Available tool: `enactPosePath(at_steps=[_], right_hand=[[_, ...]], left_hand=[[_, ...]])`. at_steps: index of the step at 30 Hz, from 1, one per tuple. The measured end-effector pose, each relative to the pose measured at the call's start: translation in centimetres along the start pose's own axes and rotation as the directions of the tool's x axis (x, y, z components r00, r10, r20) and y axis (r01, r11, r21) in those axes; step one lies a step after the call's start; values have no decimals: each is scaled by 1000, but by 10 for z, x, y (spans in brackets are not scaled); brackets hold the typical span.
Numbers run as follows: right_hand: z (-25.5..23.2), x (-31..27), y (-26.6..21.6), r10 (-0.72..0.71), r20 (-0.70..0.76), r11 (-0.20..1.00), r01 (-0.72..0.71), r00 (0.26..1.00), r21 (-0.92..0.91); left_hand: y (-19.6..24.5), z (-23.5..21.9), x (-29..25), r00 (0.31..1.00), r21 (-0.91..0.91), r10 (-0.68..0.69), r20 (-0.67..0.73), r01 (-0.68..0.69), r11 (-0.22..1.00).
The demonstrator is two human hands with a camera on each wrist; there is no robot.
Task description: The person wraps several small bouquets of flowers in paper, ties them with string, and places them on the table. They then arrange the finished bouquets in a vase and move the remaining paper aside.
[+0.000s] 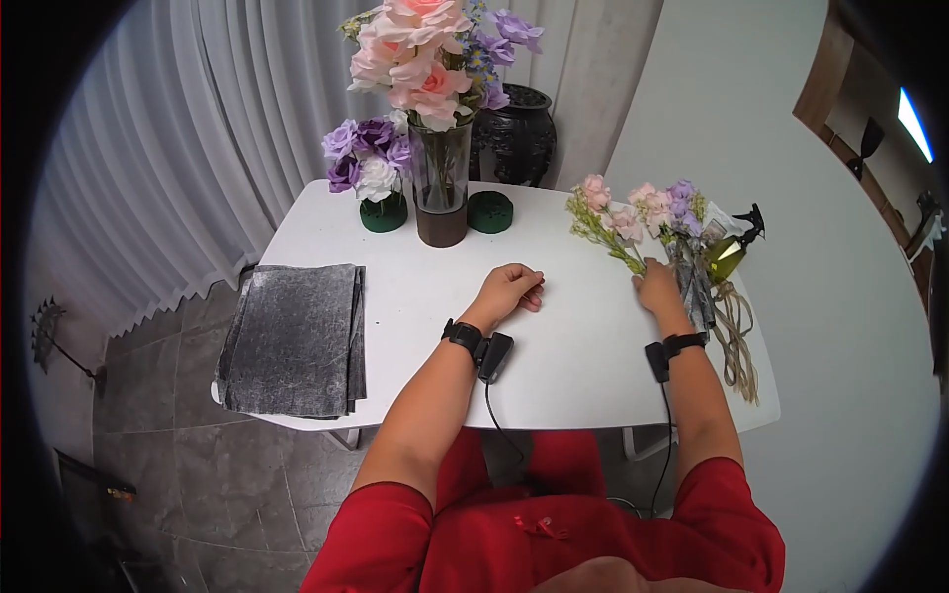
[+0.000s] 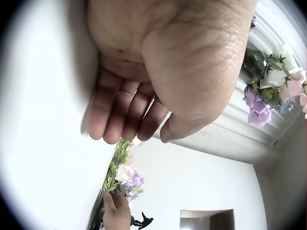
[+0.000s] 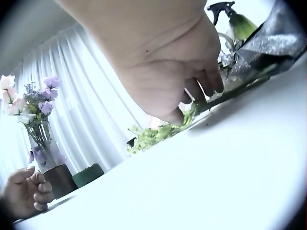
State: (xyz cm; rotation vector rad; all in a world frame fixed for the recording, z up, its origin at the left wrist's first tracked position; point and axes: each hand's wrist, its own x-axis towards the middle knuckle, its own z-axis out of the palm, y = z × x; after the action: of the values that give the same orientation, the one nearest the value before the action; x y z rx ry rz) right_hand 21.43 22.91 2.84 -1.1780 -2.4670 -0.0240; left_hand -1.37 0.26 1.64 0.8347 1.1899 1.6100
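Right hand [image 1: 659, 289] low on the white desk [image 1: 583, 346], grip curled round the green stems of a flower bunch [image 1: 633, 219]. Pink, cream and purple blooms just past the fingers [image 3: 211, 81], pointing away. Gray wrap and brown twine [image 1: 736, 341] right beside that grip. Left hand [image 1: 509, 290] resting apart, fingers loosely curled, holding nothing. Farther back, a tall glass vase [image 1: 440, 188] of roses.

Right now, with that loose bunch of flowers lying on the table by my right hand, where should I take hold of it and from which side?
Probably grip the flower bunch at its green stems, from above, where your right hand already touches. It lies flat, blooms pointing away, so the stems are the firm, narrow part. Spray bottle and twine crowd the right.
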Motion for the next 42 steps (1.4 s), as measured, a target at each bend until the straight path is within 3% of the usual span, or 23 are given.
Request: enactPosePath(at_steps=[2, 4, 6, 8, 10, 13, 14, 15, 17, 18, 19, 20, 21, 22, 26, 28, 30, 32, 34, 36, 38, 40, 42], right_hand=[[11, 2, -9, -23, -61, 999, 21, 998, -47], [18, 7, -17, 2, 54, 993, -8, 999, 115], [4, -3, -28, -145, -25, 984, 147, 989, 103], [-11, 1, -21, -79, -155, 934, 128, 985, 334], [-36, 7, 11, 274, -217, 836, -121, 937, 535], [-48, 25, 109, 217, -644, 968, -246, 734, 45], [-48, 26, 145, 115, -731, 941, -310, 673, -137], [-44, 25, 178, 123, -733, 936, -324, 669, -139], [-44, 44, 238, 337, -534, 880, -460, 775, -113], [-46, 58, 262, 346, -536, 878, -467, 770, -103], [-43, 70, 282, 523, -238, 852, -498, 818, 161], [-31, 61, 302, 586, 117, 719, -581, 802, 382], [-34, 56, 290, 637, 85, 718, -629, 766, 299], [-47, 64, 292, 599, 264, 727, -651, 756, 218], [-35, 78, 316, 532, 283, 707, -603, 798, 371], [-38, 79, 314, 512, 362, 684, -625, 779, 376], [-31, 79, 301, 456, 213, 841, -497, 864, 213], [-22, 82, 291, 428, 226, 857, -472, 875, 204], [-39, 78, 252, 445, 68, 895, -440, 893, -74], [-48, 80, 216, 399, -33, 906, -399, 916, -140], [-55, 77, 178, 182, -295, 970, -221, 938, -105], [-57, 70, 131, 122, -269, 989, -139, 955, -45], [-41, 60, 92, 120, -169, 873, -22, 978, 488]], left_hand=[[2, -1, 0, 1000, -15, -3, -4, 3, 1000], [2, 0, -1, 1000, -62, -10, 4, 10, 998], [-2, -1, 2, 1000, -54, 1, 29, 1, 999], [-4, -3, 3, 1000, -1, -8, 9, 8, 1000], [0, 1, 0, 1000, -4, 0, -6, 0, 1000], [-5, 1, 0, 1000, 33, -2, 4, 2, 999], [-3, 4, -1, 1000, 30, -7, -10, 7, 1000], [-6, 1, -1, 1000, 55, -6, -13, 7, 998], [-8, 0, 2, 1000, 7, 9, -27, -9, 1000], [-6, 3, -2, 999, -53, -5, -39, 3, 999], [-4, 4, -3, 999, -60, -7, -43, 4, 998], [-5, 3, -5, 999, -40, -41, -35, 40, 998], [-6, 2, -4, 998, -79, -28, -52, 24, 997], [-7, 3, -1, 998, -122, -8, -69, 0, 993], [3, 5, 0, 990, -30, -9, -141, 5, 1000], [2, 9, 1, 988, -25, -16, -156, 12, 1000], [0, 10, -1, 984, -21, -20, -179, 16, 1000], [-2, 8, 0, 986, 42, 9, -165, -2, 999], [-3, 7, -1, 990, 41, 24, -138, -18, 999], [0, 10, -2, 991, 18, 25, -131, -23, 1000], [0, 9, -1, 993, 9, 29, -116, -28, 1000], [-2, 8, -1, 995, -6, 33, -93, -34, 999], [-2, 6, -1, 997, 8, 20, -77, -19, 1000]])
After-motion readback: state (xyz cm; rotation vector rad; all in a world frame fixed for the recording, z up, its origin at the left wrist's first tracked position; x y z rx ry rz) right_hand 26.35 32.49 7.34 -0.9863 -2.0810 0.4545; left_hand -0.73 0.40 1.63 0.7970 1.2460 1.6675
